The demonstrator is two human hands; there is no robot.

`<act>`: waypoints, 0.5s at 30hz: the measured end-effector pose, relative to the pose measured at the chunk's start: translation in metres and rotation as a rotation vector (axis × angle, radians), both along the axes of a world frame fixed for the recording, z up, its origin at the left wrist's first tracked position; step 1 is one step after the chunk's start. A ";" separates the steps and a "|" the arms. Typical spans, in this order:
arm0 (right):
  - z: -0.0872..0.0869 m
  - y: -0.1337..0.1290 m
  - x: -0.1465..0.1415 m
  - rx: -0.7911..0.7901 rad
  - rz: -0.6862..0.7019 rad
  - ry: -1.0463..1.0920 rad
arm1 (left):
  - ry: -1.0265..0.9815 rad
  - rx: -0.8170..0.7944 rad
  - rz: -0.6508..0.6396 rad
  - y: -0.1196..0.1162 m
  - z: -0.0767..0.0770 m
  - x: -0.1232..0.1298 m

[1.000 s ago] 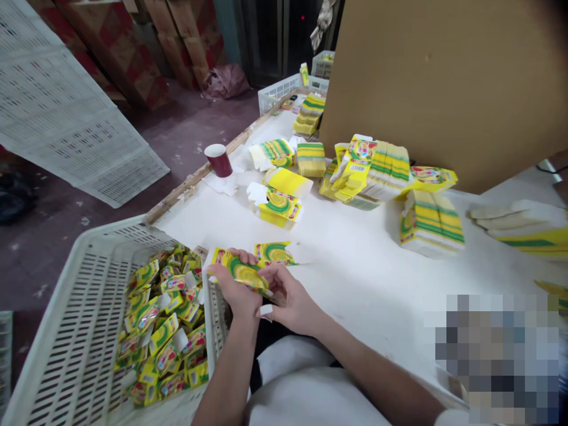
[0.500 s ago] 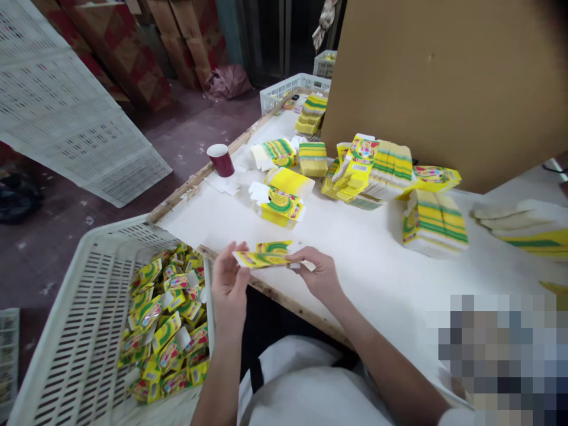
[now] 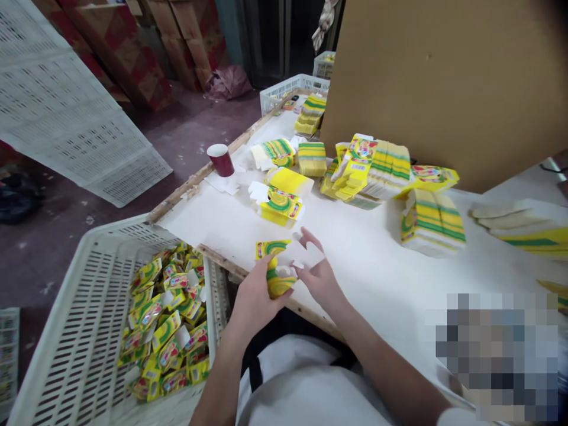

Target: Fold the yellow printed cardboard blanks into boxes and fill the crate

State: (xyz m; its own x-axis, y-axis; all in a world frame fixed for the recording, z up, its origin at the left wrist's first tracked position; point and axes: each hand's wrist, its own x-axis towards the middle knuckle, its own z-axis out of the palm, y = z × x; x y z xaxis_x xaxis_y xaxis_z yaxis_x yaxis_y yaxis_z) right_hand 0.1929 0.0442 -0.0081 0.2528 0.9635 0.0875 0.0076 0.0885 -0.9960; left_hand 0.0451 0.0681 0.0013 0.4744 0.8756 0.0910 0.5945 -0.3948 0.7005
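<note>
Near the table's front edge, my left hand (image 3: 254, 300) is wrapped round a small yellow-and-green carton (image 3: 280, 286). The carton's end is open, and its white flaps face my right hand (image 3: 320, 273). With thumb and fingers my right hand grips the white flaps; its fingertips are partly hidden behind them. Just behind the held carton, a flat yellow-and-green carton (image 3: 262, 249) lies on the white table (image 3: 364, 284), partly covered by my left hand.
A white slatted crate (image 3: 84, 307) at left holds many small cartons (image 3: 168, 331). Stacks of flat cartons (image 3: 390, 163) and loose ones (image 3: 284, 204) lie across the table. A maroon cup (image 3: 220, 161) stands at the left edge. A cardboard sheet (image 3: 444, 89) rises behind. A blurred-out shape is at lower right.
The carton went from flat and edge-on to opened out, with its white flaps spread. My left hand turned and moved right around it; my right hand shifted to the flaps.
</note>
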 end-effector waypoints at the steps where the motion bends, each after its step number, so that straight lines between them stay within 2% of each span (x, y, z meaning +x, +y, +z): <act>1: 0.000 0.002 -0.002 -0.072 0.102 0.144 | -0.016 0.022 -0.035 -0.002 0.000 0.002; 3: -0.001 0.004 -0.005 -0.169 0.267 0.351 | -0.037 0.073 -0.089 -0.005 0.000 0.005; 6: -0.002 0.005 -0.008 -0.195 0.306 0.436 | -0.036 0.126 -0.088 -0.005 -0.002 0.004; 12: -0.003 0.002 -0.010 -0.130 0.166 0.212 | -0.028 0.102 -0.050 -0.002 -0.004 0.001; 15: -0.003 0.001 -0.010 -0.078 0.151 0.086 | -0.023 0.078 -0.069 -0.002 -0.003 0.002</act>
State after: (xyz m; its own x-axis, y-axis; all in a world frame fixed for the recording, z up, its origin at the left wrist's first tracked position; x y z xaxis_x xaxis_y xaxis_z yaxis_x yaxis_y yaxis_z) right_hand 0.1829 0.0454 -0.0112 0.1085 0.9941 -0.0043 -0.0853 0.0051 -0.9963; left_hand 0.0474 0.0662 -0.0020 0.5300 0.8309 0.1693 0.5484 -0.4882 0.6789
